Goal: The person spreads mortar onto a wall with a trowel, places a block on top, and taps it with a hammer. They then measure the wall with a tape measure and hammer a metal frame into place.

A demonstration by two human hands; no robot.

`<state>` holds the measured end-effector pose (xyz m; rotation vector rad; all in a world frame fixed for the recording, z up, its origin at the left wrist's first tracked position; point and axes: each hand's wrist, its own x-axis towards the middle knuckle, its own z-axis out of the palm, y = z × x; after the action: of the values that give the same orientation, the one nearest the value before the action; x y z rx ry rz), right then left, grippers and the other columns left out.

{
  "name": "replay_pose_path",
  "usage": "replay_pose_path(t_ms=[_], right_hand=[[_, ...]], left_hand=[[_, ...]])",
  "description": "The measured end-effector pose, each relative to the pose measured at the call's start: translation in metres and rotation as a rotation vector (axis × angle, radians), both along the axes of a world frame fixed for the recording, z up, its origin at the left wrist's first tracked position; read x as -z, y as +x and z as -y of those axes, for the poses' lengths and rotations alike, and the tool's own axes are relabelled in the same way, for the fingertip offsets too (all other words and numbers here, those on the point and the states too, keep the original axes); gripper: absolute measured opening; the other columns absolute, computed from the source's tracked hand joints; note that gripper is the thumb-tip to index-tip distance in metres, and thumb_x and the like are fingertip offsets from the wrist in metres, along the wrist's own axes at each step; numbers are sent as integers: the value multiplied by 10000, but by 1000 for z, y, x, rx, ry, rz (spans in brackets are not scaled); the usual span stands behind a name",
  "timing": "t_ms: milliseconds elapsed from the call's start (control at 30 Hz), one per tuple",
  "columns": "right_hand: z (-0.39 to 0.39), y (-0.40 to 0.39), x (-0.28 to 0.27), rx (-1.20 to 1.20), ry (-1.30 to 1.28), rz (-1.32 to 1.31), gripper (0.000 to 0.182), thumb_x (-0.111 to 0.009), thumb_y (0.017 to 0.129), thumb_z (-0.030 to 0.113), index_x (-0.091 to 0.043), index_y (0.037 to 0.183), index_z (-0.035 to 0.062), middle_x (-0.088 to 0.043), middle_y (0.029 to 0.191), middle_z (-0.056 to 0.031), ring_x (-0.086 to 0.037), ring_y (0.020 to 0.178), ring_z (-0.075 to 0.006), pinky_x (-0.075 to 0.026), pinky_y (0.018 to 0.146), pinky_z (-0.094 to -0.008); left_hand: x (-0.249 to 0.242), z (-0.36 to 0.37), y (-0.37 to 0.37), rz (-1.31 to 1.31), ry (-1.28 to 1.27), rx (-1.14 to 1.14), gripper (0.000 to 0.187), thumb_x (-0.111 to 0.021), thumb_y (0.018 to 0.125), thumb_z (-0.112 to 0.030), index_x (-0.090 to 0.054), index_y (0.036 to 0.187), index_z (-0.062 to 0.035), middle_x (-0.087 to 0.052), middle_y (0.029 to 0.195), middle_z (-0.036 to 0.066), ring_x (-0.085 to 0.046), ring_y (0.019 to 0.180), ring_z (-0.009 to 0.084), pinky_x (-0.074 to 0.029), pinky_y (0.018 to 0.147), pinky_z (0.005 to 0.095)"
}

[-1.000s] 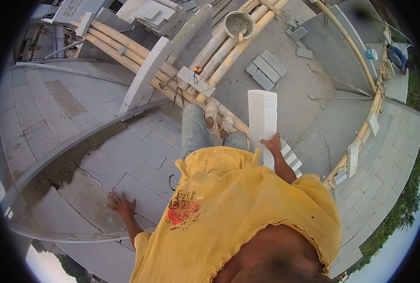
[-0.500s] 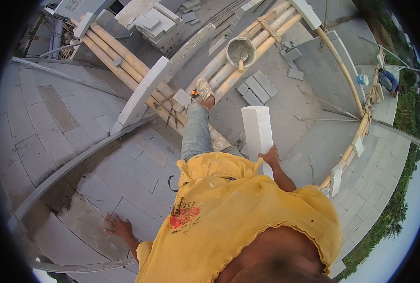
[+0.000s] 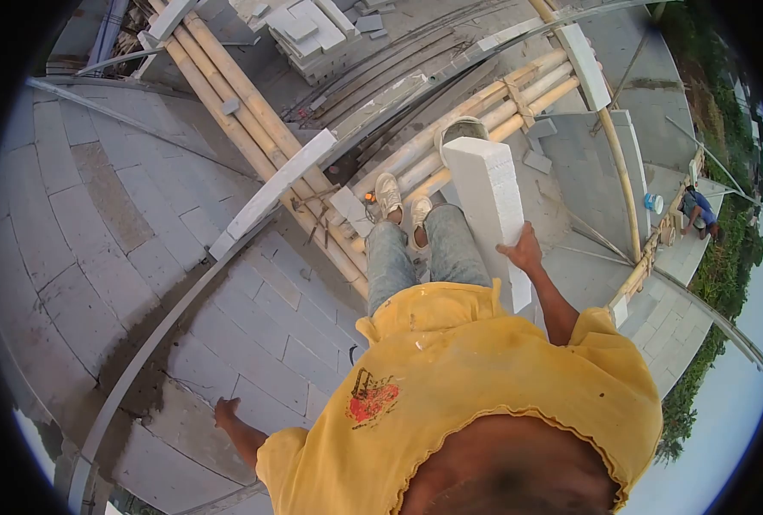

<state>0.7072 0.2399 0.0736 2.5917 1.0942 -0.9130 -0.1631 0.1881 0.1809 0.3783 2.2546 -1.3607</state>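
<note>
On my feed, the right hand (image 3: 523,251) grips the long white block (image 3: 488,202) by its outer side, fingers against the face and the near end close to the yellow shirt (image 3: 493,343). The left hand (image 3: 225,410) reaches out to the other side, over or against the grey block wall (image 3: 257,339); I see nothing in it, but I can't tell whether its fingers are spread or curled, or whether it touches the wall. The white block sits beside the right leg (image 3: 456,245), its far end partly covering the bucket (image 3: 460,129) by the bamboo poles (image 3: 420,150). I have both shoes (image 3: 388,196) in view at the poles, with a small flat slab (image 3: 349,211) and an orange item (image 3: 369,198) just beside them. Beyond, I make out a stack of pale blocks (image 3: 308,39), and well off to the right a crouching person (image 3: 697,210) near a blue-and-white pail (image 3: 653,203).
</note>
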Motion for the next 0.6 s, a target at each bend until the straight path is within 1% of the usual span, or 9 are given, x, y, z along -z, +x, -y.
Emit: replay_pose_path(t_ms=[67,133,200,267,333,367,400,467,600], right_hand=[[-54,11,-24,-88,44,20,913,-870,655,378,-380,1339,23,-530,1309,-239,-559,1207,-422,-496,979,-518],[-110,17,-43,-214,72,45,889,-868,661,374,-396,1326,20,-537,1293,-234,-567,1194,-414,-501,970,-514],[-169,19,-55,-330,59,68,868,-868,663,368,-410,1313,18,-543,1278,-227,-573,1183,-410,-504,962,-511],[-229,18,-61,-437,6,92,851,-868,662,360,-424,1301,16,-550,1265,-219,-577,1174,-412,-507,955,-508],[-289,18,-58,-600,48,94,826,-863,664,353,-434,1283,15,-558,1255,-215,-581,1162,-417,-513,944,-509],[-311,16,-53,-679,59,88,813,-860,665,349,-438,1274,14,-562,1250,-212,-584,1155,-419,-516,938,-510],[-336,13,-46,-751,50,96,807,-862,660,345,-442,1265,17,-565,1247,-209,-587,1148,-420,-521,926,-510],[-397,6,-22,-896,52,120,794,-866,650,337,-451,1248,21,-572,1240,-202,-594,1132,-422,-532,903,-512],[-490,-9,39,-1201,110,191,780,-875,635,281,-455,1248,43,-582,1230,-181,-606,1118,-402,-546,871,-516]], left_hand=[[-3,-36,14,48,108,125,797,-747,798,-455,-460,1506,-229,-580,1447,93,-490,1377,383,-311,1114,689],[52,-22,-31,309,393,213,750,-749,800,-454,-524,1457,-168,-631,1369,148,-547,1298,444,-388,1069,657],[94,-40,2,484,359,130,662,-740,839,-438,-581,1391,-109,-648,1327,181,-645,1131,483,-541,917,595],[51,-98,147,399,140,-296,595,-689,907,-416,-562,1396,-103,-655,1295,206,-697,1069,403,-607,796,508],[62,-81,223,541,178,-435,556,-638,951,-409,-551,1403,-97,-649,1316,164,-711,1010,415,-631,688,473],[100,-37,240,659,255,-544,597,-629,959,-412,-495,1460,-117,-615,1371,154,-702,1020,436,-633,736,479],[105,-26,281,718,266,-625,659,-634,960,-405,-416,1519,-132,-563,1437,165,-702,1022,433,-629,752,481],[138,25,354,797,308,-726,717,-677,929,-431,-396,1534,-167,-506,1488,190,-726,965,355,-637,727,459],[154,63,488,898,340,-936,795,-688,920,-475,-333,1568,-183,-498,1488,223,-723,927,314,-615,728,439]])
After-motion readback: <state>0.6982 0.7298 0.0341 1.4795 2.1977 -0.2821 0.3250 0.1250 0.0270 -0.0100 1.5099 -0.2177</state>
